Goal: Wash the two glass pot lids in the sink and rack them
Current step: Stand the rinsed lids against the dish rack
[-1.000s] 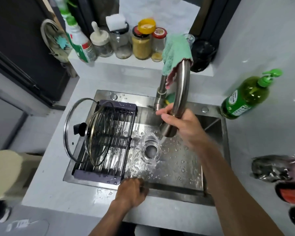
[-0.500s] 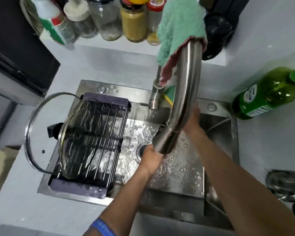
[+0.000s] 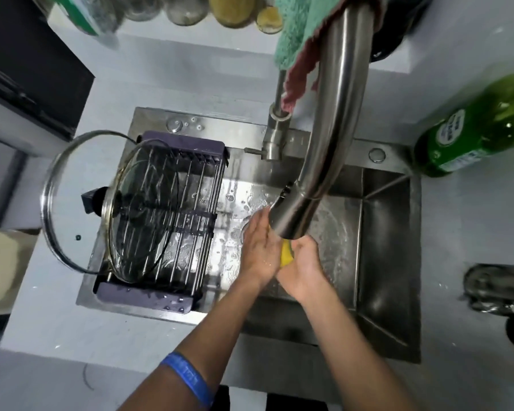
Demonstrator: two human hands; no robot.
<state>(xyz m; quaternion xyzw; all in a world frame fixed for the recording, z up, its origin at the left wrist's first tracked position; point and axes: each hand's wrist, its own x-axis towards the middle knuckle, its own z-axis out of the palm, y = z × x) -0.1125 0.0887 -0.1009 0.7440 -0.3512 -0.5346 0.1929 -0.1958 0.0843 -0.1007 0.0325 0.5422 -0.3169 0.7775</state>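
Observation:
Two glass pot lids stand on edge in the dark wire rack (image 3: 187, 221) over the left of the steel sink (image 3: 380, 250). The larger lid (image 3: 60, 221) leans at the far left and the smaller lid (image 3: 137, 215) sits right of it; a black knob shows between them. Under the faucet spout (image 3: 294, 218), my left hand (image 3: 257, 247) and my right hand (image 3: 304, 262) press a yellow sponge (image 3: 286, 254) between them. My left hand's fingers lie straight against the sponge. My right hand curls round it.
A green and pink cloth (image 3: 297, 37) hangs over the faucet neck. A green soap bottle (image 3: 475, 129) stands right of the sink. Jars line the shelf at the back. Shiny and red objects lie at the right edge. The sink floor is wet.
The camera has moved closer over the sink. My right hand left the faucet and my left hand left the sink's front rim; both now meet under the spout with the yellow sponge between them.

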